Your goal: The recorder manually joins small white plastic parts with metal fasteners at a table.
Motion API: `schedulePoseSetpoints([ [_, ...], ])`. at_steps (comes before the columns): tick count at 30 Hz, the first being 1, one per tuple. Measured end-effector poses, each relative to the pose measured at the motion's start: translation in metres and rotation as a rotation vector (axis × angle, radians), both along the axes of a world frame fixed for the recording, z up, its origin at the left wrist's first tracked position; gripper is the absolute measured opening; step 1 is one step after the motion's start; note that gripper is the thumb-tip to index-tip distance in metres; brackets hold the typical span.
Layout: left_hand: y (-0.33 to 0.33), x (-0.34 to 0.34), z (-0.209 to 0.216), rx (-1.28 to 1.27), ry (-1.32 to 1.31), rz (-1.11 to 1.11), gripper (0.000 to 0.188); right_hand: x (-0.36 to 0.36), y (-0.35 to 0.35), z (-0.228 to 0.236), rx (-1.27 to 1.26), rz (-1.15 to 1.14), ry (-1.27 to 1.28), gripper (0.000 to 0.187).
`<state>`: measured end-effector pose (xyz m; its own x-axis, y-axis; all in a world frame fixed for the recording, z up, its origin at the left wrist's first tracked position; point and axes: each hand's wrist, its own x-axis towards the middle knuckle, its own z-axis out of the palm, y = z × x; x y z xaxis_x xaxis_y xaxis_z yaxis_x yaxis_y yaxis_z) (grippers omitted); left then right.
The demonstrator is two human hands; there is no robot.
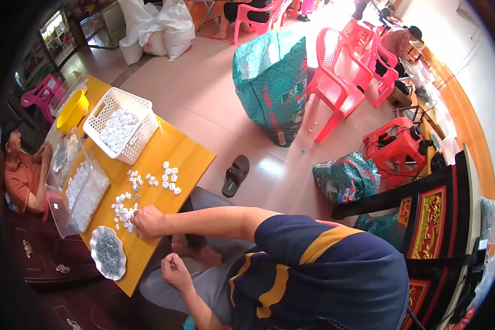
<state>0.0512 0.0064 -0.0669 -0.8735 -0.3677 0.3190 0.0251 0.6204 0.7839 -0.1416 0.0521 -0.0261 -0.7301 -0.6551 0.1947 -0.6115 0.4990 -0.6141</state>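
My right hand (pixel 148 221) reaches over the wooden table with its fingers bent together at the edge of a loose pile of small white plastic pieces (pixel 121 208). What its fingertips pinch is hidden. Closer to my lap, beside the table edge, my left hand (pixel 176 273) is closed, its fingers curled round something small that I cannot make out. Near both hands stands a white scalloped dish (pixel 119 242) holding many small grey metal parts (pixel 109 254). More white pieces (pixel 171 179) lie in a group farther up the tabletop.
On the table (pixel 184 154) stand a white perforated basket (pixel 143 135) and a clear bin (pixel 64 220), both with white pieces, and a yellow bowl (pixel 71 113). Across it sits another person (pixel 25 170). A dark slipper (pixel 236 176), green sacks (pixel 272 88) and red chairs (pixel 335 82) occupy the floor.
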Motion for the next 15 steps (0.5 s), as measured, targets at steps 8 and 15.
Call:
schedulePoseSetpoints([
  [8,-0.005,-0.001,-0.017,-0.034,-0.002,-0.002,0.004,0.002,-0.001,0.005,0.034,-0.038,0.028,0.026],
  [15,-0.005,-0.001,-0.022,-0.040,0.019,-0.025,0.004,0.004,-0.004,-0.003,-0.004,-0.033,0.083,0.023],
])
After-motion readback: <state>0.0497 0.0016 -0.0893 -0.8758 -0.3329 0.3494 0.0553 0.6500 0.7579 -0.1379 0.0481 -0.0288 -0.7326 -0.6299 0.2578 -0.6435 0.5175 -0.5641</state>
